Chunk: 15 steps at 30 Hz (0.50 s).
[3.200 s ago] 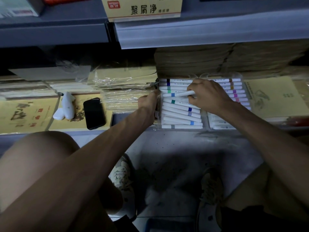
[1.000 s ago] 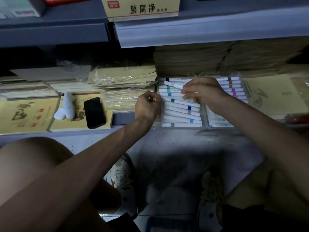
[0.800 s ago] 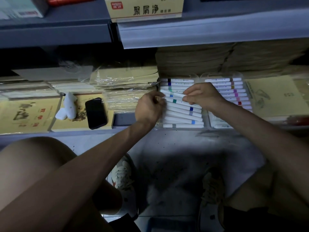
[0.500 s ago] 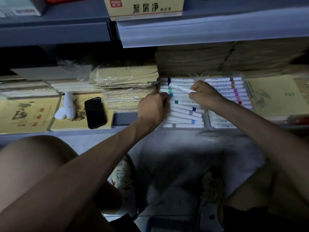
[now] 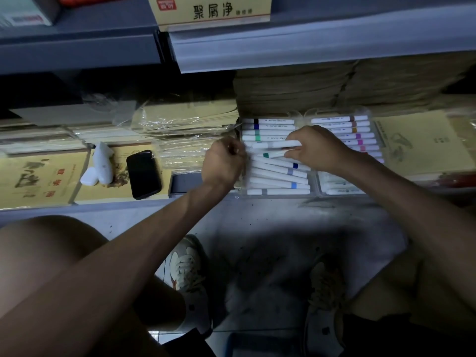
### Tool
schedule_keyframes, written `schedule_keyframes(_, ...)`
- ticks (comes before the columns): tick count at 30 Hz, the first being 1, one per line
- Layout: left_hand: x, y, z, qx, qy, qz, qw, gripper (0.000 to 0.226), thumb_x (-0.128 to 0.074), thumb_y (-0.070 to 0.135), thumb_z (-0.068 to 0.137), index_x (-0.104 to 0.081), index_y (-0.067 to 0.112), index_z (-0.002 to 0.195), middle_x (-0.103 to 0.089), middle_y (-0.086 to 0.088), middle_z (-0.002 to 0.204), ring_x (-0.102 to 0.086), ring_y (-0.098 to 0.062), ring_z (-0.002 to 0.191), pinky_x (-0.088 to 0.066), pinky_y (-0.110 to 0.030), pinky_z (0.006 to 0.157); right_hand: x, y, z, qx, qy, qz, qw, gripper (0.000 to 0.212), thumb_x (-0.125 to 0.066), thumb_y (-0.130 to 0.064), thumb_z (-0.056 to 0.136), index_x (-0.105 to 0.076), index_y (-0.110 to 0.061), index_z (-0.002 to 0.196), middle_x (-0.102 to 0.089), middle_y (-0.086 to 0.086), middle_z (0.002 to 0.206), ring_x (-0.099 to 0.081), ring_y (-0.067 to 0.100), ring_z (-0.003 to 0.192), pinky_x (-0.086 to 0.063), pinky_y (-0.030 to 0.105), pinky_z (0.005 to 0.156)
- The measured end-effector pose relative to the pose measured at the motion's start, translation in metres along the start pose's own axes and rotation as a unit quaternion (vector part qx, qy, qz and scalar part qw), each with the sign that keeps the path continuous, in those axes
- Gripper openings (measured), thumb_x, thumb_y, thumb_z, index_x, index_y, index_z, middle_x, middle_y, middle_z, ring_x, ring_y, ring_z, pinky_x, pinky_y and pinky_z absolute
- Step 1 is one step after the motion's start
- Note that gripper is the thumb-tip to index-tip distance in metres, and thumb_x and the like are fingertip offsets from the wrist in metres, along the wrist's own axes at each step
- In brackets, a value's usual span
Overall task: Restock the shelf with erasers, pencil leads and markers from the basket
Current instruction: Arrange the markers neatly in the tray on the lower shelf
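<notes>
Pinching a white marker [image 5: 277, 144] in your right hand [image 5: 319, 148], you hold it across the clear tray [image 5: 280, 195]; your left hand [image 5: 223, 163] curls at that tray's left edge, its grip unclear.

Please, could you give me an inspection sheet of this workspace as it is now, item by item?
Surface: lower shelf, grey, dimly lit, crowded with stock.
Job's things: white markers lie in rows in the left clear tray and the right clear tray; one marker is held above the left rows.
Clutter: black phone and white plastic object lie on a yellow booklet.
Hands: right hand pinches the raised marker; left hand is curled at the left tray's left edge, grip unclear.
Cables: nothing seen.
Surroundings: upper shelf with a yellow box; brown paper stacks behind the trays; shoe on the floor.
</notes>
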<state>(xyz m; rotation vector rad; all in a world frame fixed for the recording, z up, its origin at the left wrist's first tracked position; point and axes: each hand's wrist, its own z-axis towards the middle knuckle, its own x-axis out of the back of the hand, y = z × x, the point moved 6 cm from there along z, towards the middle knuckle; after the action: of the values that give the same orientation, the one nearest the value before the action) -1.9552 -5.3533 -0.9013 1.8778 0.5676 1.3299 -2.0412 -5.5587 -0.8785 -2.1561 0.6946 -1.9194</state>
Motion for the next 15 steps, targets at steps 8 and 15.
schedule_keyframes(8, -0.006, -0.019, 0.001, 0.159, -0.024, -0.172, 0.972, 0.024, -0.076, 0.031, 0.092, -0.06, 0.016, 0.083, -0.055, 0.005, 0.063, -0.047, -0.009, 0.049, -0.036, -0.016, 0.045, 0.001, -0.007, 0.004, 0.004, 0.038, 0.014, 0.999, 0.018, -0.073, -0.033, 0.09, -0.077, -0.017, 0.095, -0.074, 0.005, 0.086, -0.068, 0.025, 0.086, -0.056, 0.04, 0.081)
schedule_keyframes(15, -0.016, -0.018, 0.001, 0.189, -0.04, -0.184, 0.964, 0.026, -0.08, 0.035, 0.089, -0.072, 0.012, 0.081, -0.06, 0.007, 0.059, -0.047, 0.0, 0.036, -0.034, -0.012, 0.042, -0.003, -0.007, 0.005, -0.018, 0.078, -0.007, 0.997, 0.02, -0.078, -0.033, 0.087, -0.078, -0.015, 0.094, -0.075, 0.009, 0.087, -0.067, 0.03, 0.089, -0.055, 0.039, 0.079)
